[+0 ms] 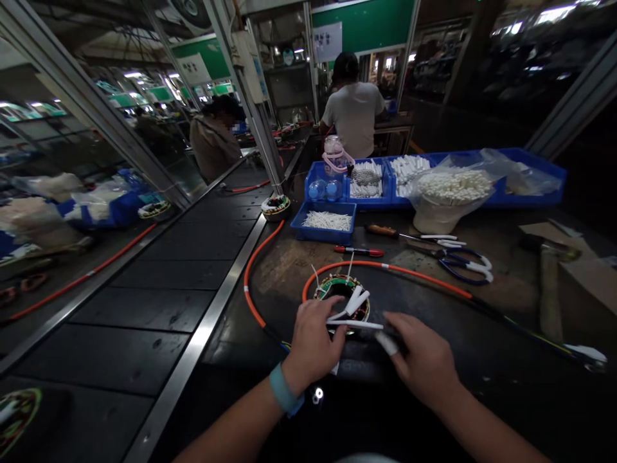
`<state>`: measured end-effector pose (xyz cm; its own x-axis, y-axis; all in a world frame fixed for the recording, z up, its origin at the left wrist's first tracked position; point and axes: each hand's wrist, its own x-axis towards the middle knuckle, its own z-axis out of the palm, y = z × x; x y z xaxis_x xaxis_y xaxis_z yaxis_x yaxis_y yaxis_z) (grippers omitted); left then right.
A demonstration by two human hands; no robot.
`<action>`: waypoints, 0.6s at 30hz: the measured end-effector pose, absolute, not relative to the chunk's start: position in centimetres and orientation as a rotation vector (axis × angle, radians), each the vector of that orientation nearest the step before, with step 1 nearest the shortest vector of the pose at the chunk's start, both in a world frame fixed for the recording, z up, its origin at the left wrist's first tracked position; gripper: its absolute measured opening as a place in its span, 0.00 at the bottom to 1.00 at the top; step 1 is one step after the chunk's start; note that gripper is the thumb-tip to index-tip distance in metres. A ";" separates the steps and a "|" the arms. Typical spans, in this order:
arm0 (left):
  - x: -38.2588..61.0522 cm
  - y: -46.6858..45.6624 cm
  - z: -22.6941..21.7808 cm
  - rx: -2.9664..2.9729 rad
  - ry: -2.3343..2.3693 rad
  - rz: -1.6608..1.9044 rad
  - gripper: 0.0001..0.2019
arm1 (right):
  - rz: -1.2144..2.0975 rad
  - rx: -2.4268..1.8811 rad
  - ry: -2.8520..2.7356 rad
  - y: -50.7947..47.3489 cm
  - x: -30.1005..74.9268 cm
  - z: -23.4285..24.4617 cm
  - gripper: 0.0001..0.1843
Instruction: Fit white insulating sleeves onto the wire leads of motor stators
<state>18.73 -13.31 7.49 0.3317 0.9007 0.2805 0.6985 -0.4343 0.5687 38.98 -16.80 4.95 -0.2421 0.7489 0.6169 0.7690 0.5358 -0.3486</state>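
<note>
A ring-shaped motor stator [340, 283] with copper windings and a green inner area lies on the bench in front of me. Several white sleeve tubes [357, 301] stick up from its near side, and thin white ties rise from its far rim. My left hand [315, 334] rests at the stator's near left, thumb and fingers closed on a white sleeve tube [359, 325] that points right. Just past that tube's free end is my right hand [421, 354], its thumb and forefinger apart; white wrapping covers one fingertip. An orange cable [409, 270] curves behind the stator.
Behind stand a small blue tray [322, 235] of white pieces, blue bins [398, 200] of tubes and a plastic bag [429, 222]. A red marker [359, 251], screwdriver [383, 230], scissors [465, 265] and hammer [549, 289] lie around. A conveyor [130, 302] runs left; co-workers sit beyond.
</note>
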 end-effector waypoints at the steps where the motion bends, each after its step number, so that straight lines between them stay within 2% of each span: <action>1: 18.8 -13.5 7.4 2.277 1.428 0.824 0.23 | 0.074 -1.206 -1.986 -16.9 39.1 4.9 0.12; 4: 19.0 -13.9 6.9 2.335 1.427 0.855 0.24 | 0.331 -1.049 -1.963 -17.6 38.7 4.3 0.14; 7: 18.9 -14.0 6.4 2.318 1.377 0.893 0.26 | 0.440 -1.032 -1.838 -18.7 37.9 2.8 0.16; 10: 18.3 -13.2 6.6 2.197 1.355 0.872 0.27 | 0.650 -1.138 -1.619 -18.5 37.4 1.7 0.12; 13: 17.2 -11.7 7.8 2.126 1.283 0.721 0.27 | 0.906 -1.259 -1.420 -16.7 37.1 1.8 0.06; 18: 16.6 -10.0 9.9 2.144 1.130 0.403 0.27 | 1.014 -1.234 -1.383 -14.2 36.9 3.1 0.08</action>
<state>16.57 -9.98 9.91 0.5767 0.8161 -0.0370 0.6089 -0.3992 0.6854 36.89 -14.22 3.08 0.0011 0.9907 0.1364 0.1684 0.1343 -0.9765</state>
